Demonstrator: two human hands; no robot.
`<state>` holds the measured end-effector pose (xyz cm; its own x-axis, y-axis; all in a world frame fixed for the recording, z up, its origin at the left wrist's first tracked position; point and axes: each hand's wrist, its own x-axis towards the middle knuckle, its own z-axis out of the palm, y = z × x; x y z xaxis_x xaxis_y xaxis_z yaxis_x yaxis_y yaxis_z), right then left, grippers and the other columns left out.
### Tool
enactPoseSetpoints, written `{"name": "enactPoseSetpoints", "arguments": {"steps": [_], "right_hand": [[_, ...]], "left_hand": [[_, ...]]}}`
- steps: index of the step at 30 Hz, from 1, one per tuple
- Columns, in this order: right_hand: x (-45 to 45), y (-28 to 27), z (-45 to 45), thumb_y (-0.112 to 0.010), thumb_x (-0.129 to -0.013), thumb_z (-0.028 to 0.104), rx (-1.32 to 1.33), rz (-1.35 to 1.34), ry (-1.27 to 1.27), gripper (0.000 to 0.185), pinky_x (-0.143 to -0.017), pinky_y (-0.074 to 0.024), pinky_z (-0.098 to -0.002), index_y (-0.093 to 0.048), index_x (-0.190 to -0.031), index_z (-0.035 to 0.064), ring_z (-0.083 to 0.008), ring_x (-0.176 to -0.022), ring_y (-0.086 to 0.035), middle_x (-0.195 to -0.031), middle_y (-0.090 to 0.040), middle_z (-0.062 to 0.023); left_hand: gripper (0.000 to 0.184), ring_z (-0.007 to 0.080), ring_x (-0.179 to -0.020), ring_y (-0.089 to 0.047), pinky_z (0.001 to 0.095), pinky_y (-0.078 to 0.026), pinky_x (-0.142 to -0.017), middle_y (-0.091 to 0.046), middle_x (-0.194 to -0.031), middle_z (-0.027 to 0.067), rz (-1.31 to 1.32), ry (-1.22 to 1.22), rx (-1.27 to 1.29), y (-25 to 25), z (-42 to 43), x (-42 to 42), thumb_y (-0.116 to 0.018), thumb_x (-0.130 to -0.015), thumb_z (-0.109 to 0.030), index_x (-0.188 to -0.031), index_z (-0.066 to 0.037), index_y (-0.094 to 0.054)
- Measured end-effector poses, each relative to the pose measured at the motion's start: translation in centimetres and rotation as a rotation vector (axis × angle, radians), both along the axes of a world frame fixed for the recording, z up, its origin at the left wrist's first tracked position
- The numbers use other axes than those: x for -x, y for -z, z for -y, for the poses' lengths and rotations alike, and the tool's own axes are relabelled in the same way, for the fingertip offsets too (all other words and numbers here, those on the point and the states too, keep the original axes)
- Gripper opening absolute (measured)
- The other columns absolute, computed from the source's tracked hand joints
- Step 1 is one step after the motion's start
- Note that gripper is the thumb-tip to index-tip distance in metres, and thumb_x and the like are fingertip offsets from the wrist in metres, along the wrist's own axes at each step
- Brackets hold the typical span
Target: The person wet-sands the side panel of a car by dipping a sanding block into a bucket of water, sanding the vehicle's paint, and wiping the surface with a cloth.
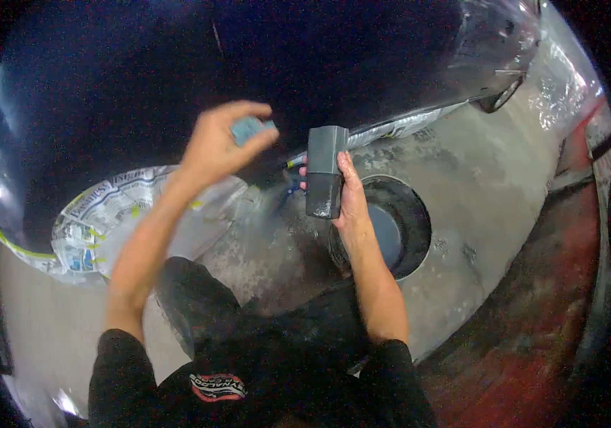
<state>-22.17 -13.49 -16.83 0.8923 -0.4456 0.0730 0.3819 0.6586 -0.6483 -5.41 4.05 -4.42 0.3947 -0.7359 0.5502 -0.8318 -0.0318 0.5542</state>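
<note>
My left hand (213,143) is raised in front of the dark blue car panel (284,64), its fingers curled around a small light-blue pad (250,130). Slight motion blur softens that hand. To the right, my right hand (352,189) grips a long grey-and-black sanding block (325,171) from its side, fingertips showing at its left edge. The dark lower half of the block looks wet. Below and behind my right forearm stands a round black bucket (419,242) with greyish water (385,235) in it; the forearm covers part of its rim.
Newspaper (116,203) and yellow-green tape cover the wheel area at left, and masking runs along the car's lower edge. Wet patches mark the concrete floor (476,200). A red-and-black surface (534,342) borders the right. My dark-clad leg (198,292) is close below.
</note>
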Motion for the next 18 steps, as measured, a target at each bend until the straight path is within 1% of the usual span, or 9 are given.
{"name": "enactPoseSetpoints", "arguments": {"steps": [2,4,6,8,10,11,12,15,18], "right_hand": [[-0.4,-0.9,1.0,-0.054,-0.107,0.041,0.005,0.036,0.038,0.05,-0.08,-0.0642,-0.0462,-0.046,-0.141,0.0055,-0.0312,-0.098,-0.072,-0.119,-0.067,-0.0221],[-1.5,-2.5,0.8,-0.058,-0.106,0.038,-0.051,0.073,0.105,0.041,-0.074,-0.0629,-0.043,-0.048,-0.137,0.0128,-0.0279,-0.093,-0.072,-0.115,-0.069,-0.0176],[-3.3,-3.7,0.4,-0.058,-0.105,0.037,0.001,0.114,0.204,0.041,-0.073,-0.0631,-0.0434,-0.048,-0.137,0.0135,-0.0272,-0.093,-0.072,-0.114,-0.068,-0.0166],[-5.8,-5.3,-0.5,-0.064,-0.103,0.025,0.268,-0.013,0.519,0.048,-0.081,-0.0599,-0.0383,-0.045,-0.144,0.0085,-0.0251,-0.099,-0.071,-0.117,-0.067,-0.0147],[-9.2,-6.6,-1.2,-0.068,-0.101,0.018,0.564,-0.115,0.911,0.054,-0.088,-0.057,-0.0368,-0.044,-0.147,0.0044,-0.0252,-0.105,-0.069,-0.121,-0.065,-0.0149],[-11.2,-7.0,-0.9,-0.071,-0.097,0.013,0.625,-0.047,1.08,0.06,-0.098,-0.0508,-0.0378,-0.043,-0.148,-0.001,-0.0272,-0.114,-0.064,-0.13,-0.062,-0.0167],[-12.7,-8.2,-1.0,-0.075,-0.093,0.013,0.735,0.016,1.282,0.063,-0.104,-0.047,-0.0436,-0.046,-0.147,-0.0009,-0.0332,-0.12,-0.06,-0.134,-0.059,-0.0201],[-15.8,-10.4,-1.7,-0.079,-0.088,0.015,0.985,0.02,1.447,0.07,-0.105,-0.0446,-0.0479,-0.047,-0.148,0.003,-0.0417,-0.121,-0.057,-0.133,-0.057,-0.0235],[-17.0,-9.0,-3.9,-0.081,-0.086,0.018,1.127,-0.157,1.575,0.072,-0.098,-0.0455,-0.0537,-0.048,-0.15,0.0092,-0.043,-0.12,-0.057,-0.136,-0.055,-0.0236]], "left_hand": [[0.037,0.031,-0.096,-0.072,0.0396,-0.056,-0.086,-0.075,-0.105,0.0165,0.341,-0.002,0.046,-6.8,0.5,-1.4,-0.084,-0.086,-0.03,-0.111,-0.004,-0.075],[0.037,0.0284,-0.094,-0.071,0.0362,-0.056,-0.086,-0.073,-0.105,0.0144,0.764,0.01,0.1,-13.6,1.9,-3.8,-0.083,-0.086,-0.022,-0.118,-0.007,-0.073],[0.038,0.0336,-0.097,-0.07,0.0402,-0.056,-0.087,-0.071,-0.108,0.0161,0.968,-0.137,0.05,-19.0,4.1,-8.1,-0.083,-0.087,-0.025,-0.119,-0.009,-0.071],[0.026,0.0303,-0.098,-0.06,0.0461,-0.048,-0.087,-0.066,-0.107,0.0132,1.133,0.025,0.084,-24.6,5.3,-6.7,-0.079,-0.088,-0.021,-0.109,-0.008,-0.071],[0.026,0.0313,-0.101,-0.059,0.046,-0.048,-0.087,-0.065,-0.107,0.0137,1.228,0.016,0.046,-25.8,6.8,-8.6,-0.079,-0.09,-0.025,-0.107,-0.007,-0.071],[0.026,0.0317,-0.101,-0.059,0.0461,-0.048,-0.086,-0.064,-0.107,0.0137,1.268,0.025,0.042,-25.7,7.6,-9.1,-0.079,-0.09,-0.025,-0.108,-0.007,-0.071],[0.027,0.0321,-0.102,-0.058,0.0461,-0.048,-0.086,-0.064,-0.107,0.0136,1.305,0.037,0.03,-25.7,8.3,-9.6,-0.079,-0.09,-0.025,-0.109,-0.008,-0.071],[0.037,0.0356,-0.12,-0.056,0.049,-0.048,-0.101,-0.062,-0.125,0.0184,1.255,0.052,0.037,-26.3,9.7,-9.9,-0.078,-0.092,-0.03,-0.121,-0.008,-0.07],[0.043,0.0365,-0.135,-0.05,0.0503,-0.043,-0.114,-0.058,-0.139,0.0209,1.195,0.02,-0.037,-27.2,11.1,-9.7,-0.078,-0.092,-0.032,-0.127,-0.009,-0.069]]}}
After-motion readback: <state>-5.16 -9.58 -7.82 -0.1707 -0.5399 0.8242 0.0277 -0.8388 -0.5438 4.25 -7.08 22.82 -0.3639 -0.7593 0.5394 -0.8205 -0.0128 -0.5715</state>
